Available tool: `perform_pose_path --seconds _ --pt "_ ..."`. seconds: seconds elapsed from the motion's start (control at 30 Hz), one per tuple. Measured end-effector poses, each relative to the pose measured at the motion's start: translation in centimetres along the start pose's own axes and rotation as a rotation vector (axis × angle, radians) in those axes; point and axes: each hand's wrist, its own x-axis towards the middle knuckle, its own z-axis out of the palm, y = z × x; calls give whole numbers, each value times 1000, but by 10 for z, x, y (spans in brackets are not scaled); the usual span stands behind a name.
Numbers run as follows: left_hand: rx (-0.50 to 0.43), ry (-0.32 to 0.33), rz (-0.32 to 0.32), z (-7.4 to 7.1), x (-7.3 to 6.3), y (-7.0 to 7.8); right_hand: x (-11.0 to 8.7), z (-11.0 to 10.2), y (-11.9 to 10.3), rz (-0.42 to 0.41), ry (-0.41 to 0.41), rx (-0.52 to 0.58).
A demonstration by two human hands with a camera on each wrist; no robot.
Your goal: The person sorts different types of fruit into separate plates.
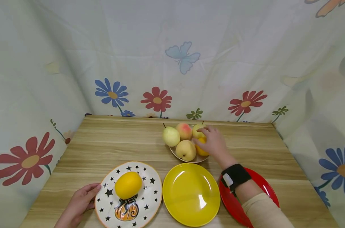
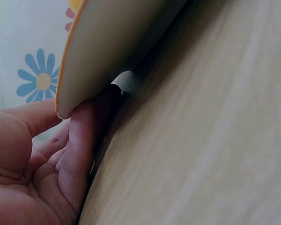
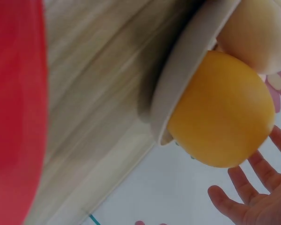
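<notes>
My left hand (image 1: 80,202) pinches the left rim of a white plate (image 1: 153,198) with black stars and a pumpkin picture; the left wrist view shows the thumb above and fingers beneath the raised plate edge (image 2: 107,51). On that plate lies a smooth yellow oval fruit (image 1: 128,185). My right hand (image 1: 213,142) reaches over a shallow bowl (image 3: 187,70), its fingers spread around an orange-yellow fruit (image 3: 222,110) at the bowl's right side. In the right wrist view, the fingertips are close beside this fruit; contact is unclear.
Also in the bowl are two pears (image 1: 171,136) (image 1: 199,129), a pink-tinged peach (image 1: 184,131) and a pale yellow-orange fruit (image 1: 186,150). A yellow plate (image 1: 191,194) stands in the middle, and a red plate (image 1: 263,183) lies under the right forearm. Flowered cloth surrounds the wooden table (image 1: 118,136).
</notes>
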Motion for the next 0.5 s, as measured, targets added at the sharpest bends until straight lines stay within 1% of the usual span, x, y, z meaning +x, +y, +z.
perform_pose_path --seconds 0.13,0.5 --pt "7 5 -16 -1 1 0 -1 8 2 26 -36 0" --pt "-5 -6 -10 -1 1 0 -3 21 4 59 -52 2"
